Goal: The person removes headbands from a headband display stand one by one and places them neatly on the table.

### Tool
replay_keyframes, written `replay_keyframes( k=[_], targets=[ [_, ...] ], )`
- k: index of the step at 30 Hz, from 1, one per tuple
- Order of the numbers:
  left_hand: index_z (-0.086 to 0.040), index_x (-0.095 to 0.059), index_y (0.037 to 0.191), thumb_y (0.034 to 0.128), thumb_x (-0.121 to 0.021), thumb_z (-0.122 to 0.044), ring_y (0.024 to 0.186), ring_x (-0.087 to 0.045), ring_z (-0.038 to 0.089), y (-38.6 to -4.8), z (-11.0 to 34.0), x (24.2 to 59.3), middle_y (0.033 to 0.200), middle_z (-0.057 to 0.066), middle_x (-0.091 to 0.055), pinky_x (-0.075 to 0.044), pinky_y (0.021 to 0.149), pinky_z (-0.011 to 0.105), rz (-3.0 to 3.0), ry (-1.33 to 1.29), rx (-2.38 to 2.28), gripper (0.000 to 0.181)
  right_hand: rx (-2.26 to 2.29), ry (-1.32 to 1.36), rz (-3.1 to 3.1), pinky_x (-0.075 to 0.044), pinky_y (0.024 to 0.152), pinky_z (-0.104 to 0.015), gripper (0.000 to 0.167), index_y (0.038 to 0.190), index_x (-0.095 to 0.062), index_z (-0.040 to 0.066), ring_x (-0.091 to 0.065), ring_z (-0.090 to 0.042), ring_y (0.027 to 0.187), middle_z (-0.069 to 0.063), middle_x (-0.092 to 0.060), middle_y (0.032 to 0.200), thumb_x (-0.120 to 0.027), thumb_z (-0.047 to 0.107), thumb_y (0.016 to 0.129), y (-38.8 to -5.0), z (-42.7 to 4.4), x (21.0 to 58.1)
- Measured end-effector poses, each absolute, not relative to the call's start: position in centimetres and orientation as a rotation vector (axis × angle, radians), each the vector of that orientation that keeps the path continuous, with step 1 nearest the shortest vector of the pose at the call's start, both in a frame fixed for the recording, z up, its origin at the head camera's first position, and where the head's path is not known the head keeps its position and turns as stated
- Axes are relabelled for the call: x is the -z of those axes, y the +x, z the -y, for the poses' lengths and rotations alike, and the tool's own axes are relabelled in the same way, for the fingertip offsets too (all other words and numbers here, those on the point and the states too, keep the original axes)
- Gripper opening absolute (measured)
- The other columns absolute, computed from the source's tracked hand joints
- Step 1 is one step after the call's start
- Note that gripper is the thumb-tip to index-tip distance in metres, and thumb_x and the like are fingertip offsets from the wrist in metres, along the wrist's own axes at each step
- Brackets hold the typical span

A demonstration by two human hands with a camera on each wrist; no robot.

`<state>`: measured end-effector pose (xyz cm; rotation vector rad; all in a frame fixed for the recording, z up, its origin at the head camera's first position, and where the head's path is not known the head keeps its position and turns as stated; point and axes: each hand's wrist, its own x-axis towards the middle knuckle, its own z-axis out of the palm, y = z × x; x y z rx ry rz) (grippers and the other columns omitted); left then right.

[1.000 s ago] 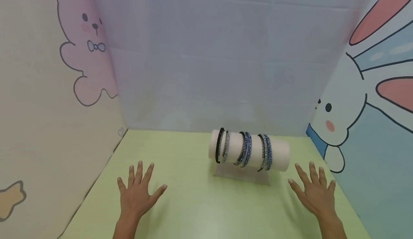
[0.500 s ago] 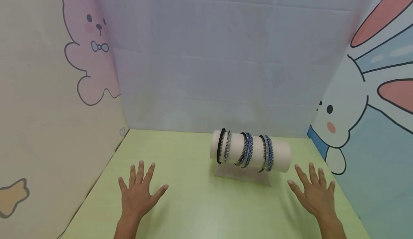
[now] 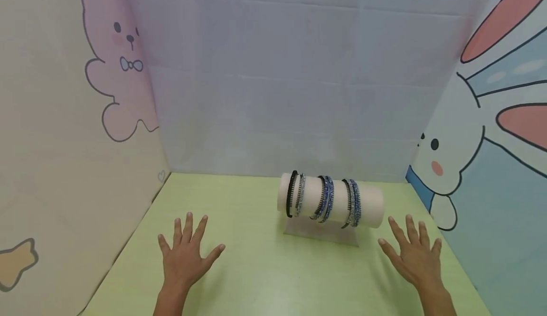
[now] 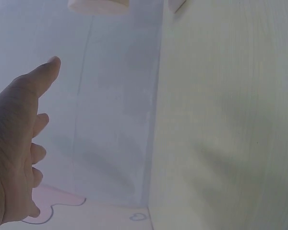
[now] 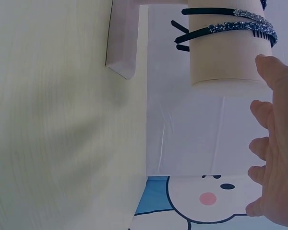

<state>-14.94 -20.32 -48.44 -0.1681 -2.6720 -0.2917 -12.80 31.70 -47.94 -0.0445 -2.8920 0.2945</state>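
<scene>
My left hand [image 3: 183, 259] hovers over the left part of the pale green table, fingers spread and holding nothing. On the other side my right hand [image 3: 416, 261] hovers likewise, nearest to the right end of a white cylindrical headband stand [image 3: 372, 204]. Several headbands circle the cylinder: a black one [image 3: 291, 195] at the left, a silver glittery one [image 3: 301, 195] beside it, blue sparkling ones [image 3: 328, 198] in the middle, and silver-and-blue ones [image 3: 354, 203] at the right. In the right wrist view, toothed inner edges and dark tips of the headbands [image 5: 240, 26] show.
The stand's flat base [image 3: 320, 233] sits on the table [image 3: 239, 268]. A pale backdrop [image 3: 273, 93] rises behind. Printed side walls flank the table, with a pink bear [image 3: 115, 83] at left and a white rabbit [image 3: 453, 150] at right.
Both hands have drifted very slightly inward, still spread above the table. The head view has shifted a little. The stand and headbands look unchanged.
</scene>
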Motion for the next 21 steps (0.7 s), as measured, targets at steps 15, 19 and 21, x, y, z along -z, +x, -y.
replay_keyframes(
  k=[15, 19, 21],
  targets=[
    [-0.008, -0.049, 0.134, 0.0736, -0.072, -0.047, 0.125, -0.034, 0.045, -15.3, 18.5, 49.5, 0.138, 0.027, -0.037, -0.024, 0.089, 0.070, 2.511, -0.249, 0.465, 0.076, -0.631, 0.059, 2.715, -0.008, 0.094, -0.072, 0.073, 0.147, -0.026, 0.009, -0.009, -0.046, 0.134, -0.030, -0.014, 0.147, -0.059, 0.040, 0.090, -12.5, -31.3, 48.0],
    [-0.005, -0.051, 0.132, 0.0736, -0.072, -0.044, 0.121, -0.039, 0.046, -15.9, 17.5, 50.0, 0.135, 0.026, -0.042, -0.029, 0.086, 0.070, 2.403, -0.329, 0.543, 0.073, -0.759, 0.084, 2.605, -0.015, 0.093, -0.071, 0.070, 0.144, -0.033, 0.005, -0.019, -0.051, 0.129, -0.030, -0.020, 0.146, -0.064, 0.031, 0.088, -13.1, -30.6, 48.5],
    [-0.004, -0.052, 0.130, 0.0742, -0.073, -0.042, 0.119, -0.042, 0.045, -16.3, 16.8, 50.1, 0.133, 0.026, -0.044, -0.032, 0.086, 0.068, 2.367, -0.365, 0.600, 0.071, -0.822, 0.073, 2.546, -0.018, 0.092, -0.071, 0.067, 0.143, -0.035, 0.004, -0.022, -0.053, 0.127, -0.029, -0.021, 0.145, -0.065, 0.027, 0.087, -13.5, -30.5, 48.6]
  ],
)
